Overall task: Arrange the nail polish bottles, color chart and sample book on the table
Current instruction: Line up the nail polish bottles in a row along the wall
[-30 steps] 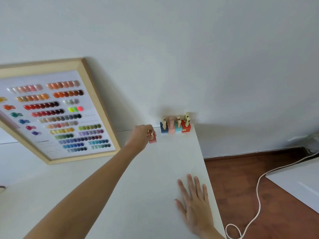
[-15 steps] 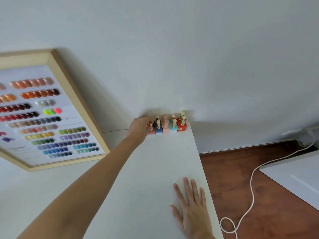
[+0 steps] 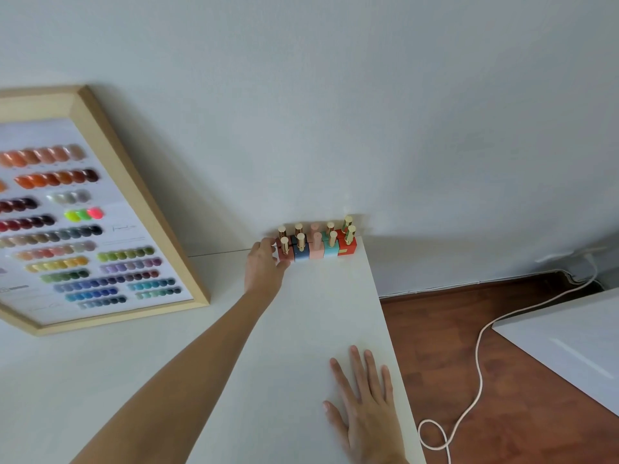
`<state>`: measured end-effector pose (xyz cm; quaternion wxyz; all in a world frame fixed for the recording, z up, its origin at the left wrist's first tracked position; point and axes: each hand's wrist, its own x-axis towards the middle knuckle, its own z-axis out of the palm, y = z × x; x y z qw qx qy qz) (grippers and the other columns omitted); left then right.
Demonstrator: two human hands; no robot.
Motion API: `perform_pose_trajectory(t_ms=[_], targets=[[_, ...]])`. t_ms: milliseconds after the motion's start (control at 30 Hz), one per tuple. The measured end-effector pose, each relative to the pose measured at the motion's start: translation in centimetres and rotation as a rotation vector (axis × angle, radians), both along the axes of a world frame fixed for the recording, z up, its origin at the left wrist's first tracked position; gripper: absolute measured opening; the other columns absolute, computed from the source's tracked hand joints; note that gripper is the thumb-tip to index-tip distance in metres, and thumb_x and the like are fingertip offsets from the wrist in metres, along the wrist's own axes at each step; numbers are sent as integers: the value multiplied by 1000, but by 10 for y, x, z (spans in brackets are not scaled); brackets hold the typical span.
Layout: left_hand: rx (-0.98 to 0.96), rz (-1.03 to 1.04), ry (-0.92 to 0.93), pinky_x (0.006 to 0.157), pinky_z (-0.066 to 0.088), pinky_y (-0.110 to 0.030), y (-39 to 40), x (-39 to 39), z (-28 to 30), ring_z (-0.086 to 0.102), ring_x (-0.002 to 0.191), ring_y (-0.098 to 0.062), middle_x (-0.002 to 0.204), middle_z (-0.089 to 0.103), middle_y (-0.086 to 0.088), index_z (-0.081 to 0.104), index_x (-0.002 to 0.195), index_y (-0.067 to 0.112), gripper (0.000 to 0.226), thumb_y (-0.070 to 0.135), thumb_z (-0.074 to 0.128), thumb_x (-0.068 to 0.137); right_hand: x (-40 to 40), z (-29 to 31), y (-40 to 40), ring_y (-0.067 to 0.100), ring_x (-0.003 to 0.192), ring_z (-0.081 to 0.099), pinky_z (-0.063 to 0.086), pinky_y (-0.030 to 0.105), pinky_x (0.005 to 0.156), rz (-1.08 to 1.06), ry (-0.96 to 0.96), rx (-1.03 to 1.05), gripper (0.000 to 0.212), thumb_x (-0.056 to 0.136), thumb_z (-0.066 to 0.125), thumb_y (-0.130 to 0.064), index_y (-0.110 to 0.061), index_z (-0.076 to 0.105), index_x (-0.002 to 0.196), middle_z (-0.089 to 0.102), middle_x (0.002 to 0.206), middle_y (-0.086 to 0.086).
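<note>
The nail polish bottles stand upright in a tight two-row cluster at the far right corner of the white table, against the wall. From left to right the bodies are dusty pink, dark blue, pale pink, turquoise and red, most with gold caps. The left hand reaches out on a straight arm and sits at the cluster's left end, its fingers touching the dusty pink bottle; whether they grip it or only press against its side cannot be told. The right hand lies flat and open on the table near its right edge, well apart from the bottles. The framed color chart leans against the wall to the left of the left hand, apart from it
</note>
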<state>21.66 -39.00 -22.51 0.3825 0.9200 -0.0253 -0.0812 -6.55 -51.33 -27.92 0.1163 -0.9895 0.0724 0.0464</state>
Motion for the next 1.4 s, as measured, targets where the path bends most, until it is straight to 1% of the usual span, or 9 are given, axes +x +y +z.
perform_pose_trajectory(t_ms=[267,467,633,833,933,1000,1067,1133,1400], targets=[[-30,54,34,85,50,-28,-8,10,-9,66,97,-24,111,69,-11,62,119,8,37,6,70,83,1,0,0,30,144,22,23,52,111,2,31,-1,66,89,35,-60,-31,25,147,25,157,8],[45,89,62,96,49,-38,-6,-4,-5,57,114,-29,122,61,-16,51,130,3,54,10,74,82,0,2,-3,31,145,18,21,52,112,20,52,12,65,91,33,-59,-30,22,148,21,158,8],[51,6,78,95,47,-29,11,-50,6,58,114,-23,127,59,-10,48,137,8,55,17,69,87,1,8,-4,31,146,14,18,53,113,27,71,15,63,92,29,-57,-29,22,148,20,158,9],[29,-79,55,84,45,-18,64,-122,35,58,92,-7,115,64,-1,57,126,15,41,21,69,88,1,23,0,28,144,11,2,46,116,15,103,27,65,92,11,-61,-30,26,146,24,156,9],[18,-84,55,82,45,-17,109,-152,57,58,91,-6,113,65,0,58,125,17,38,21,68,88,-3,32,4,31,143,22,7,47,115,2,73,42,80,86,-7,-66,-28,32,144,28,154,9],[37,-59,44,81,44,-17,145,-170,71,58,92,-5,113,65,1,58,125,18,39,22,67,88,-3,35,6,31,146,13,8,48,116,3,108,28,87,79,-14,-71,-30,22,147,14,159,6],[49,-11,34,81,45,-17,185,-186,85,58,93,-6,113,65,2,58,125,18,38,23,67,88,1,41,8,28,148,1,8,48,119,-14,203,21,68,88,7,-67,-35,8,149,-2,160,3],[56,55,19,82,46,-17,229,-201,99,59,93,-6,113,65,2,59,124,18,37,23,68,88,11,53,16,27,147,4,13,47,118,-40,228,67,62,95,31,-52,-32,7,149,2,160,4],[87,291,-80,85,48,-23,405,-263,146,61,97,-12,113,65,-2,59,124,13,38,21,68,88,51,116,134,28,134,37,33,47,108,137,38,173,50,95,48,-27,-13,34,141,43,143,13]])
